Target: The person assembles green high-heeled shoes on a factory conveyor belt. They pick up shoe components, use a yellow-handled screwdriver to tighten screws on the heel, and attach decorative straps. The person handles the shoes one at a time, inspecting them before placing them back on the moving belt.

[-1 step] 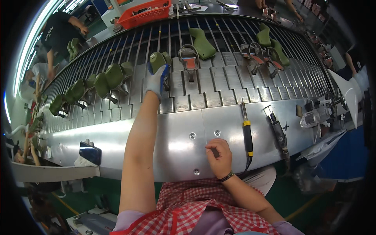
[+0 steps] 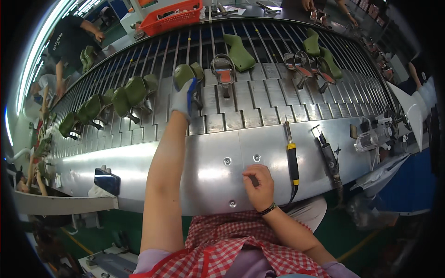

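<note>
My left hand [image 2: 181, 101], in a grey and blue glove, reaches out to a green shoe last [image 2: 183, 73] with a heeled shoe on it, on the slatted conveyor. Its blue thumb side lies along the last; the other fingers are largely hidden, but the hand appears closed around it. A second green last [image 2: 198, 70] stands just behind. My bare right hand [image 2: 260, 185] rests over the metal table edge [image 2: 213, 178], fingers curled, with nothing visible in them. Right of it lies a soldering-iron-like tool [image 2: 292, 162] with a black and yellow handle.
On the conveyor are heeled sandals [image 2: 224, 74], a lying green last [image 2: 240, 53], and several lasted shoes [image 2: 125, 97] to the left. A black hand tool [image 2: 330, 157] lies at right, a phone [image 2: 106, 181] at left. An orange basket [image 2: 170, 17] stands beyond; other people work around.
My left hand has drawn slightly back toward me along the green last, so more of the last shows. My right hand has stayed in place.
</note>
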Available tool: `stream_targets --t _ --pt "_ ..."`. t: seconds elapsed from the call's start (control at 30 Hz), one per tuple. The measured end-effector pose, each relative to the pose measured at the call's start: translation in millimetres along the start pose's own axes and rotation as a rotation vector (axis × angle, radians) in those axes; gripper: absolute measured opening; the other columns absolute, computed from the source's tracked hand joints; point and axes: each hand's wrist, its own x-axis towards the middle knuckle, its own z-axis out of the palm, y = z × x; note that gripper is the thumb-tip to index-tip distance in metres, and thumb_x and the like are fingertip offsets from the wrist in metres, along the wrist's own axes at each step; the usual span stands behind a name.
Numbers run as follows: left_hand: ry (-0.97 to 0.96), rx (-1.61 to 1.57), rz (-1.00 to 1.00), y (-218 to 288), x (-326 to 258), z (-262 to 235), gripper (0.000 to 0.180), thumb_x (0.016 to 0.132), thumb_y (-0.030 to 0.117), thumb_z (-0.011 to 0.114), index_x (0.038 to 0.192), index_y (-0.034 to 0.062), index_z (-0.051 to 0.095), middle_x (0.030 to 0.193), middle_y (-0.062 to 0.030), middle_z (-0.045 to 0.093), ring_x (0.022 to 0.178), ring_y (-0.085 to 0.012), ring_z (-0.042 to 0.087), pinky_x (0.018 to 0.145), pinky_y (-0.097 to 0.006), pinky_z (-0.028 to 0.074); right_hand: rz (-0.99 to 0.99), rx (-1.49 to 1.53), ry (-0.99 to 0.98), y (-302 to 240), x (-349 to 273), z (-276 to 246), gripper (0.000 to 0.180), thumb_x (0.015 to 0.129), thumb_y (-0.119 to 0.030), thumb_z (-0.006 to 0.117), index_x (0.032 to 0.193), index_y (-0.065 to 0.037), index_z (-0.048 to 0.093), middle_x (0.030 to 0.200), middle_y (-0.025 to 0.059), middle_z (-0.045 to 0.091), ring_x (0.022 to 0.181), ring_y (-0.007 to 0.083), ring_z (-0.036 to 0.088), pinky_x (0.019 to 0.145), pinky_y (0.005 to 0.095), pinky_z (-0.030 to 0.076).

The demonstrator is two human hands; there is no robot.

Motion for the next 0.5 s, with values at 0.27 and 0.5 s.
stream_targets --t 0.27,0.5 --pt "-0.226 -0.330 -0.122 52 -172 -74 0.049 0.090 0.026 0.057 0.132 0.0026 0.047 0.115 -0.0159 0.061 0.096 -0.0317 0.063 0.088 -0.046 0.052 -0.027 -0.014 -0.027 -5 -2 4 0.010 0.072 0.000 0.064 0.082 -0.004 0.063 0.087 0.0102 0.064 0.090 0.0283 0.060 0.081 0.0364 0.048" --pt "-0.425 0.621 0.192 86 -300 -93 0.079 0.067 0.014 0.075 0.137 -0.0017 0.041 0.132 -0.0197 0.052 0.118 -0.0327 0.056 0.095 -0.039 0.049 0.062 0.089 -0.033 -13 -9 2 0.010 0.082 -0.007 0.064 0.091 -0.004 0.066 0.091 0.0092 0.063 0.086 0.0235 0.061 0.077 0.0336 0.049"
